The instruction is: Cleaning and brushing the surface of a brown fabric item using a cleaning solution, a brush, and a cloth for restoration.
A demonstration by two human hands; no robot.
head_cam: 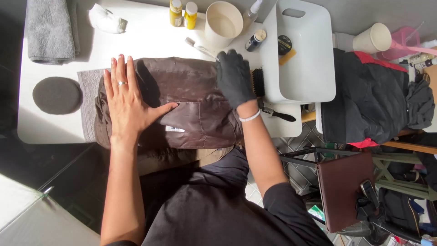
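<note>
The brown jacket lies folded on the white table, partly over a grey cloth. Your bare left hand presses flat on its left half, fingers spread, thumb out toward three o'clock. Your gloved right hand rests open on its upper right corner, gripping nothing. At three o'clock of that glove lies a black brush, against a white bin. At twelve o'clock of the jacket stands a cream cup, with two yellow bottles beside it. At nine o'clock sits a dark round pad.
</note>
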